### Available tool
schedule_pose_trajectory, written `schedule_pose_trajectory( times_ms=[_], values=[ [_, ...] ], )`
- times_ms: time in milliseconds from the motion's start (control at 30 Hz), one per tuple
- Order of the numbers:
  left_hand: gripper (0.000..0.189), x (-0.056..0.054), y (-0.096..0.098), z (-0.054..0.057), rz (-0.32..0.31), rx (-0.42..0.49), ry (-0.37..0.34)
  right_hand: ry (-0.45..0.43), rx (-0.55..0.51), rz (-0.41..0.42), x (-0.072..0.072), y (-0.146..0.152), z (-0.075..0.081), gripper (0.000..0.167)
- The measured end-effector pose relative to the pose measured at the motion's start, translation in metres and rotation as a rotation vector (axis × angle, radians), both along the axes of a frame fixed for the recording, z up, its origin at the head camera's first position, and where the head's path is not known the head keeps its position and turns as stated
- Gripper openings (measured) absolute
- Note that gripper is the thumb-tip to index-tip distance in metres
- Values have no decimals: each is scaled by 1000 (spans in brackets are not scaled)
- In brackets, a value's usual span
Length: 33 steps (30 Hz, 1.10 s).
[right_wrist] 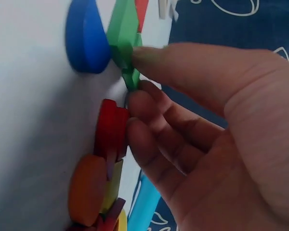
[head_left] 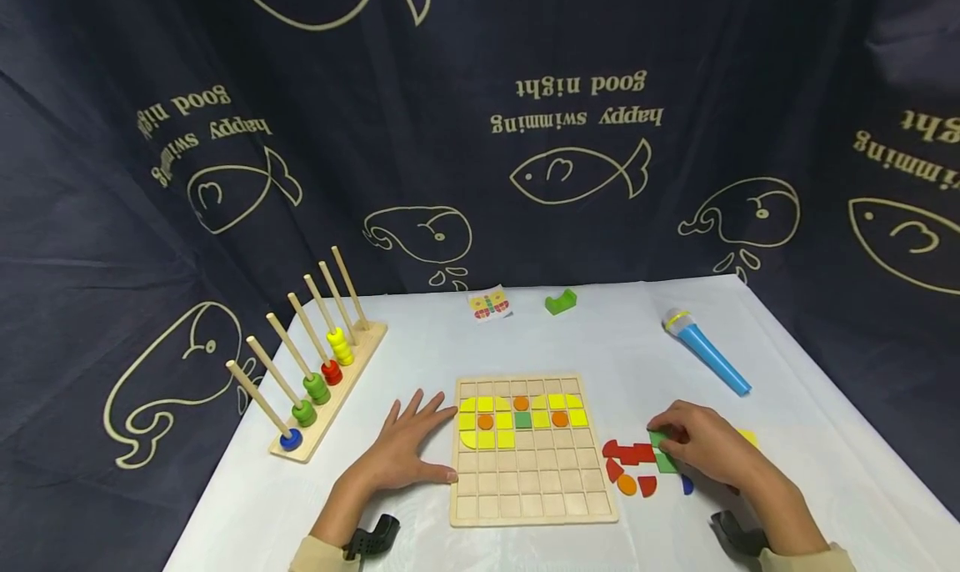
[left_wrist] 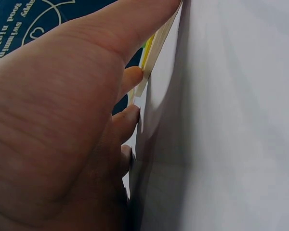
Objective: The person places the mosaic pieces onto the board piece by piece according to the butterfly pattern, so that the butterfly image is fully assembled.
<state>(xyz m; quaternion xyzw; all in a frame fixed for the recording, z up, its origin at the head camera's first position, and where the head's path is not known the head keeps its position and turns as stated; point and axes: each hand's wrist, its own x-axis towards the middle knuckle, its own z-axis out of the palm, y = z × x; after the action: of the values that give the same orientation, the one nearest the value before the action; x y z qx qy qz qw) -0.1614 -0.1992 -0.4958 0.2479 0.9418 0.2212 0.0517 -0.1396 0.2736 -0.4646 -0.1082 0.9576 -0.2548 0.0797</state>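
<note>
A square wooden grid board (head_left: 534, 509) lies in front of me, its upper rows partly filled with yellow pieces, orange discs and one green square (head_left: 522, 420). My left hand (head_left: 401, 451) rests spread at the board's left edge, thumb and index fingertip against the frame. To the right of the board, my right hand (head_left: 705, 440) pinches a green square tile (head_left: 657, 439) between thumb and fingers. Another green tile (head_left: 666, 464) lies just below it. Red pieces (head_left: 628, 453), an orange disc (head_left: 627, 484) and a blue piece (right_wrist: 88, 41) surround that hand.
At the left stands a wooden peg rack (head_left: 330, 413) with coloured beads. A butterfly picture card (head_left: 490, 304) and a green block (head_left: 561, 302) lie at the back. A blue toy microphone (head_left: 708, 353) is at the far right, and a dark printed cloth (head_left: 450, 138) hangs behind.
</note>
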Motion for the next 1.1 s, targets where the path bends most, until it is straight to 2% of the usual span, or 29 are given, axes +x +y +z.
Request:
schedule_pose_trajectory(
  times_ms=[267, 500, 700, 1100],
  values=[
    [100, -1, 3, 1, -16, 22, 14, 13, 38, -27, 1, 0, -1, 29],
    [100, 0, 2, 0, -19, 9, 13, 16, 10, -42, 0, -6, -2, 30],
    [100, 0, -1, -1, -8, 6, 14, 44, -13, -28, -1, -19, -2, 30],
    [101, -1, -1, -3, -14, 12, 24, 95, -37, 54, -2, -57, 2, 27]
  ],
)
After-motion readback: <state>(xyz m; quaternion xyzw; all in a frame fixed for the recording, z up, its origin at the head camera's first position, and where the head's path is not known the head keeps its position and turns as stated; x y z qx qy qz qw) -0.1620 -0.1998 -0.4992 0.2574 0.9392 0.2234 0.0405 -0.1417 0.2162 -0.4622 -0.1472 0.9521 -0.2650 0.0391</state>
